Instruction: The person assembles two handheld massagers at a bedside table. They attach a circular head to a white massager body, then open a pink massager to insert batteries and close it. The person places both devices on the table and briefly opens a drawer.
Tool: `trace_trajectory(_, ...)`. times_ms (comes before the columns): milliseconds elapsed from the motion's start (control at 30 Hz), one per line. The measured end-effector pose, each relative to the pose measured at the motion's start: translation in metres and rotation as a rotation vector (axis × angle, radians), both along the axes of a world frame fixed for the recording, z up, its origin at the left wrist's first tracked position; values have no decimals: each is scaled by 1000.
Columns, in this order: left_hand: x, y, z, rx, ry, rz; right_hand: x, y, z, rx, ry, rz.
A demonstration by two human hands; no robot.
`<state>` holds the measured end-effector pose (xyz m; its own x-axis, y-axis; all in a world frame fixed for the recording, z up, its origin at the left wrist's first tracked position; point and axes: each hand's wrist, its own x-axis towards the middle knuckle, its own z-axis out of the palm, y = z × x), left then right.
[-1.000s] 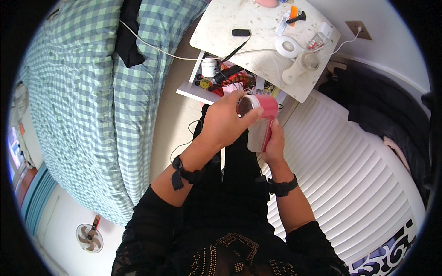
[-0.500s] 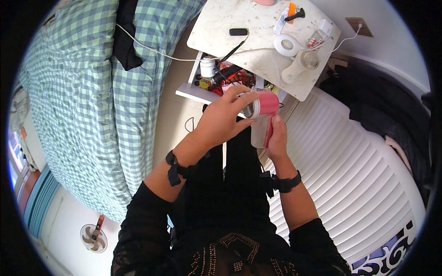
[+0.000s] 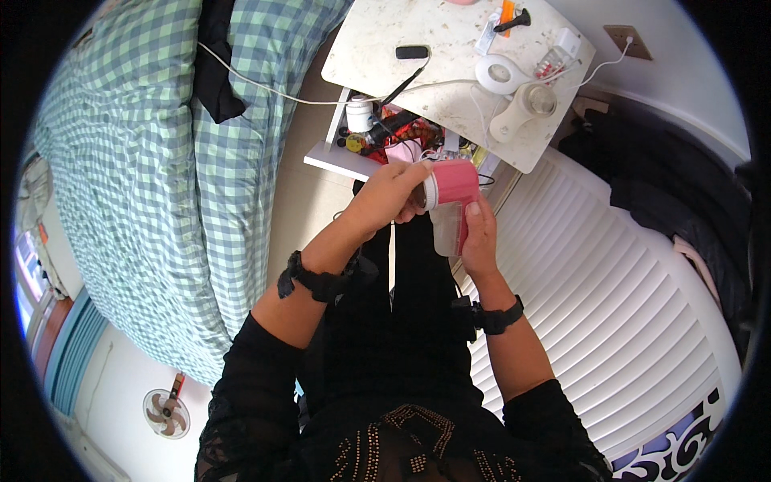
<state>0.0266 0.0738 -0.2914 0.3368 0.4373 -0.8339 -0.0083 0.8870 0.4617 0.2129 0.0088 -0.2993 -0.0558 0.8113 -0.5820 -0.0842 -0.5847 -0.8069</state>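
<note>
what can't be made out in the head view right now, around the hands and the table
- Head view: most of the pink device's round end face, behind the left hand.
- Head view: most of the right hand's fingers, behind the device and the hand itself.
- Head view: the back of the drawer, under the tabletop.
- Head view: most of a pink thing, cut off by the top edge.

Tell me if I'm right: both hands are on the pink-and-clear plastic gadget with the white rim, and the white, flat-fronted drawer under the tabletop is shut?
Not quite: the head view shows the white, flat-fronted drawer pulled open, not shut. The left hand and right hand are indeed both on the pink-and-clear plastic gadget.
</note>
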Motion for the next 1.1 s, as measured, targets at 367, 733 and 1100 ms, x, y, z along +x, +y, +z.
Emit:
trace_trajectory(367, -5, 1, 2, -586, -602, 310, 10, 6, -5, -66, 167, -153)
trace_trajectory(733, -6, -7, 20, -266, -534, 194, 20, 9, -4, -322, 591, -203)
trace_trajectory(1100, -15, -16, 17, 61, -334, 171, 22, 0, -10, -333, 450, -231)
